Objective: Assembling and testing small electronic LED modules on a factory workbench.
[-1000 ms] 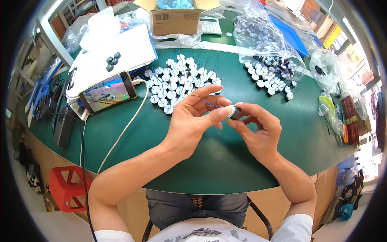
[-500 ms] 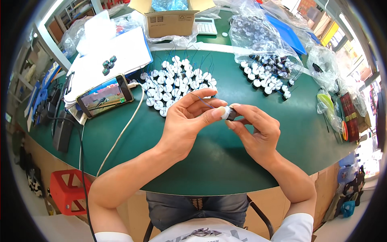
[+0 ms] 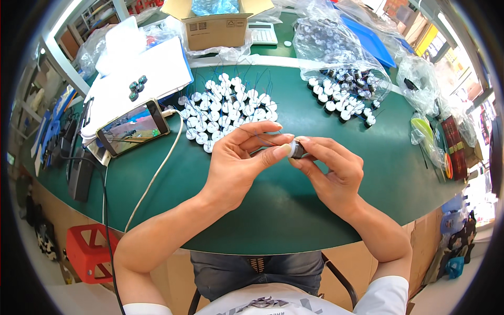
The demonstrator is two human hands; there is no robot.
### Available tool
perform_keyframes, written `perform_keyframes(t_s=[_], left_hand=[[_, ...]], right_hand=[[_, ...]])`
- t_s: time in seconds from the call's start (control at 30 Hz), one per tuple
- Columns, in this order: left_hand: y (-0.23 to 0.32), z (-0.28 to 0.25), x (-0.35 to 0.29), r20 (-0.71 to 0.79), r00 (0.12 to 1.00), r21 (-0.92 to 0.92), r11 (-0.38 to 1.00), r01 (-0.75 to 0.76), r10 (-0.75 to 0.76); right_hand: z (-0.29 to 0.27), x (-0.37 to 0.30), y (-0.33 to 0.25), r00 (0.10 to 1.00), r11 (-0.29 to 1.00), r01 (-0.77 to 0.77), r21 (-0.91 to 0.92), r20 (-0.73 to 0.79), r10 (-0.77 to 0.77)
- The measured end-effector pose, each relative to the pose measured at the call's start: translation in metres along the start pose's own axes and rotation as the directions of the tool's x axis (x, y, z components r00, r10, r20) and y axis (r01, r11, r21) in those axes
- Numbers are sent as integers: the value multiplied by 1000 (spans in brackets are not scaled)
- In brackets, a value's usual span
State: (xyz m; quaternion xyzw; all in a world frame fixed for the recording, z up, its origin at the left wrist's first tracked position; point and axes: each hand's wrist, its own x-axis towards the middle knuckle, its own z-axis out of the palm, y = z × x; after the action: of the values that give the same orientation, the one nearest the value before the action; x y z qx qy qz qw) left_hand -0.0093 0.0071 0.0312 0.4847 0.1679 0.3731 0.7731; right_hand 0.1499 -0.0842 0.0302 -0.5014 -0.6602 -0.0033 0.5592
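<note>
On front face of cardboard box (image 3: 218, 34), beyond pale strip (image 3: 265, 60) at far edge of green table (image 3: 278, 220): printed dark squares and small handling symbols, finer print too small to read. On chest of white shirt (image 3: 273, 292), at near edge: dark graphic with lettering, upside down and partly cut off. Above middle of table: bare forearms (image 3: 170, 223) converging, elbows bent outward. Left hand (image 3: 231, 170): thumb and a fingertip pinching the pale end of small black-and-white cylindrical component (image 3: 297, 151), topmost finger stretched clear of it. Right hand (image 3: 336, 176): thumb and forefinger gripping the dark end, other fingers curled behind. Component thus held up between both sets of fingertips, clear of the tabletop. Toward far edge, beyond left hand: cluster of white-capped components (image 3: 226, 111). Toward far right corner: second pile (image 3: 341, 102) at mouth of clear plastic bag (image 3: 319, 48). Toward far left corner: smartphone (image 3: 131, 129), screen lit, tilted beside white papers (image 3: 157, 67)
</note>
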Motion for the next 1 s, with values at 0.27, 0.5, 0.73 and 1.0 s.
perform_keyframes(t_s=[0.27,0.5,0.73,1.0], left_hand=[[-5,0,-2,-1,999,63,997,-39,39],[-3,-1,3,-18,998,82,995,-58,60],[-8,-8,9,135,952,616,729,-299,276],[-8,-15,17,286,866,842,324,-431,410]], right_hand=[[1,-1,-3,999,999,-36,-19,23,36],[11,0,6,990,983,-138,123,32,135],[-9,10,19,984,958,-16,-287,165,66],[-63,41,30,888,629,-424,-651,-161,431]])
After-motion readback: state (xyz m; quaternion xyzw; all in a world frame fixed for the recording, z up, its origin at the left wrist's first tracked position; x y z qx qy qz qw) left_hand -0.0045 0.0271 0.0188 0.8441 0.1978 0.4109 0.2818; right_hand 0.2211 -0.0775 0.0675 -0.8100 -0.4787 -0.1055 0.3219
